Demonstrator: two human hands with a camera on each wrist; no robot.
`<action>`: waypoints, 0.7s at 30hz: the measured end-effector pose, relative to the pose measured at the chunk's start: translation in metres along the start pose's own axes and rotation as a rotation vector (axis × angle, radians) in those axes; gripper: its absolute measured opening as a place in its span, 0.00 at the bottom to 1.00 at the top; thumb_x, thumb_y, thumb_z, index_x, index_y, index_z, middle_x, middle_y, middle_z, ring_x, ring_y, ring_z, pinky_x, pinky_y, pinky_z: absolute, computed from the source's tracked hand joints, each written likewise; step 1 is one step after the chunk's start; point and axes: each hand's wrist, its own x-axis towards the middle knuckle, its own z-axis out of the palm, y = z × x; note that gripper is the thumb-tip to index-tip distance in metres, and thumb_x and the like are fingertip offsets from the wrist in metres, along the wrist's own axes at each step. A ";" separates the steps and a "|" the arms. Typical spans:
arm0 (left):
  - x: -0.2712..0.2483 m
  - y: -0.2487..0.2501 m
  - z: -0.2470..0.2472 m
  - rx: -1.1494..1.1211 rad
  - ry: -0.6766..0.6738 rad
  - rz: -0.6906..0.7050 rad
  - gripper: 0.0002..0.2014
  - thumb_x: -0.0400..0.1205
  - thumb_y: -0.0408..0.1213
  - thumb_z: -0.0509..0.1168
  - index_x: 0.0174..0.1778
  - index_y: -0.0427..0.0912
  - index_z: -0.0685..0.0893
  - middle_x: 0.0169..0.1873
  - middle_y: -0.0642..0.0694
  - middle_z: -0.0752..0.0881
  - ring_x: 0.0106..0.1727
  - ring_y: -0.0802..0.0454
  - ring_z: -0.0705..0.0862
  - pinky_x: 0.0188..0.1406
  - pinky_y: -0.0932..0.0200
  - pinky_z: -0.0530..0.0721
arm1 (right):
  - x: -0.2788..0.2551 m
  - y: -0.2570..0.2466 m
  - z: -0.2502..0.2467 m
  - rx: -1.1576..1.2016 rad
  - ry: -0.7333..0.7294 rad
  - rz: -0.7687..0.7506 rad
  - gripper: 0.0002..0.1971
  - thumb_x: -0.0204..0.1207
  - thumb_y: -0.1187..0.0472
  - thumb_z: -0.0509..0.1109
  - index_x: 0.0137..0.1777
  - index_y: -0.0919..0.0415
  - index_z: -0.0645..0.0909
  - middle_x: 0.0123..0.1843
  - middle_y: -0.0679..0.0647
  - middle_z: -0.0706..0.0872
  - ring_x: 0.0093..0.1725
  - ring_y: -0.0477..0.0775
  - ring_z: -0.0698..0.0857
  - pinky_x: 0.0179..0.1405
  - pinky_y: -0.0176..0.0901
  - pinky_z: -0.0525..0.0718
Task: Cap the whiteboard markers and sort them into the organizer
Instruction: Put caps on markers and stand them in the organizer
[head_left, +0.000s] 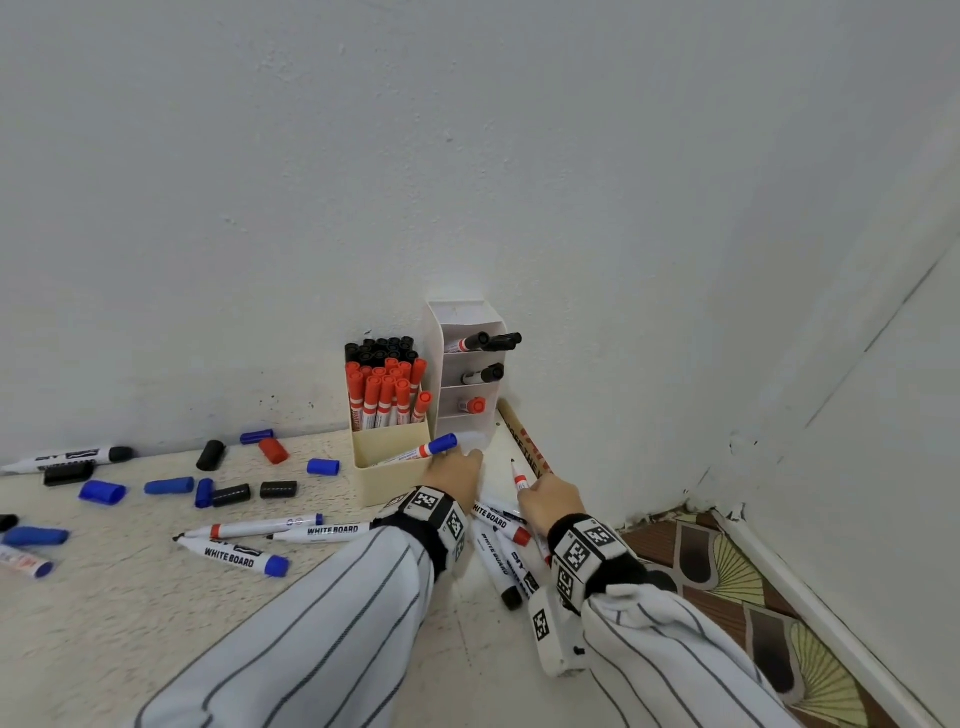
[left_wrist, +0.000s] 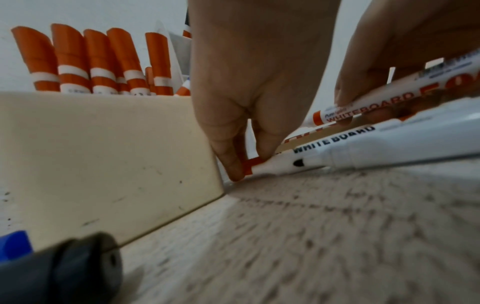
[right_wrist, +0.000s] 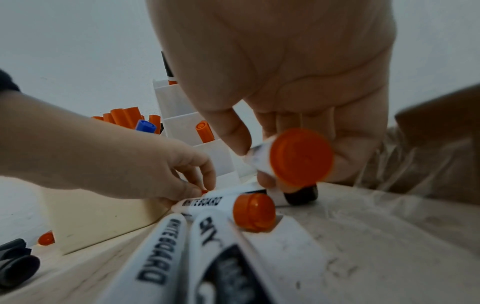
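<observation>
My right hand (head_left: 550, 501) grips an uncapped red marker (head_left: 518, 477), thumb and fingers curled round its barrel. Its long axis tilts up and away from me, tip toward the wall, orange end plug back toward my wrist. The barrel reads "WHITEBOARD" in red in the left wrist view.

My left hand (head_left: 457, 475) is down at the right front corner of the cream box (head_left: 387, 470), thumb and forefinger pinching a small red cap (left_wrist: 248, 167) on the floor — it touches the tip end of a white marker (left_wrist: 337, 153) lying there, printed "WHITE BOARD" in black.

The cream box holds upright red-capped markers (head_left: 387, 397) with black-capped ones (head_left: 382, 349) behind, and a blue-capped marker (head_left: 423, 451) leans across its front section, cap pointing right. Touching the box's right side stands the white tiered organizer (head_left: 470, 374) (black-capped markers in the upper slots, one red-capped below, caps pointing out).

Left of the box lie loose blue caps (head_left: 169, 486), black caps (head_left: 278, 489) and a red cap (head_left: 273, 450), plus markers — several marked "WHITE BOARD". Right of the box, under my wrists, more markers (head_left: 498, 553) lie side by side.
</observation>
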 end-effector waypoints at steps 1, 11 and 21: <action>-0.002 0.001 -0.001 0.028 -0.012 -0.004 0.17 0.81 0.26 0.56 0.67 0.36 0.71 0.65 0.34 0.72 0.63 0.38 0.77 0.62 0.50 0.76 | 0.000 0.000 0.000 -0.001 0.001 0.003 0.18 0.80 0.60 0.56 0.66 0.67 0.73 0.61 0.63 0.81 0.58 0.61 0.81 0.51 0.43 0.78; -0.038 0.004 -0.011 -0.350 0.313 0.102 0.13 0.85 0.38 0.56 0.63 0.38 0.75 0.57 0.41 0.80 0.58 0.45 0.79 0.57 0.54 0.76 | -0.015 -0.005 -0.001 -0.018 0.079 -0.010 0.16 0.82 0.62 0.52 0.65 0.67 0.72 0.62 0.64 0.81 0.58 0.62 0.82 0.54 0.46 0.79; -0.096 -0.028 -0.015 -1.393 0.405 -0.254 0.07 0.82 0.28 0.62 0.54 0.39 0.75 0.37 0.44 0.84 0.38 0.51 0.85 0.41 0.58 0.89 | -0.065 -0.016 0.003 0.089 0.109 -0.253 0.13 0.79 0.48 0.57 0.49 0.54 0.80 0.44 0.54 0.84 0.43 0.54 0.82 0.42 0.43 0.79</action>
